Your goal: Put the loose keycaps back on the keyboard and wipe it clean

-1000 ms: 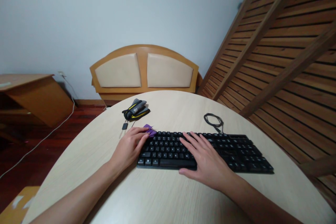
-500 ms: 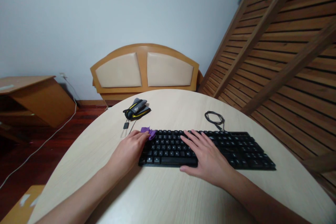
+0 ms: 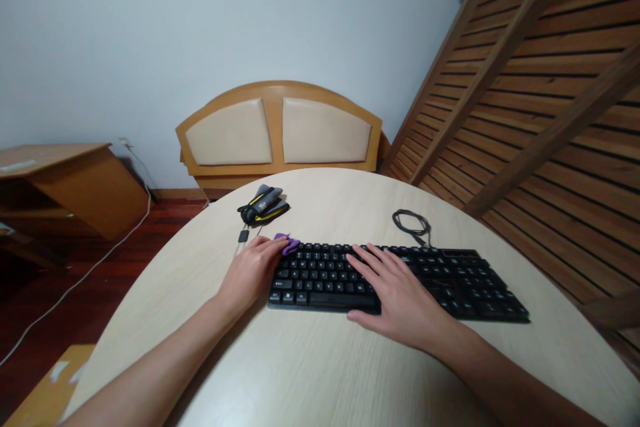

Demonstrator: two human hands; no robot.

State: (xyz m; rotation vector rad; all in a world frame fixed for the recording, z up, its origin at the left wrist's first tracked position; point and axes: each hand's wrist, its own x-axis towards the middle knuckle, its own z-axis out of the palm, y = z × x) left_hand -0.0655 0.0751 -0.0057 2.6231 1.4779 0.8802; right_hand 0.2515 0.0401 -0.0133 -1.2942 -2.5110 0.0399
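A black keyboard (image 3: pixel 325 280) lies flat across the round table, its keys facing up. At its far left corner my left hand (image 3: pixel 255 263) is closed on a small purple cloth (image 3: pixel 289 244), pressed against the top keys. The cloth is partly hidden under my fingers. My right hand (image 3: pixel 393 283) rests over the middle of the keyboard, fingers spread on the keys and thumb at the near edge.
Beyond the keyboard on the left lies a folded grey, black and yellow pouch (image 3: pixel 264 203) with a cord. The coiled black cable (image 3: pixel 411 223) lies behind the keyboard. A headboard (image 3: pixel 277 127) stands past the table (image 3: pixel 320 367), a slatted wooden panel (image 3: pixel 540 100) on the right.
My left hand has slid the purple cloth slightly away from me, toward the keyboard's far left corner. The right hand stays on the keys. The whole view has shifted slightly.
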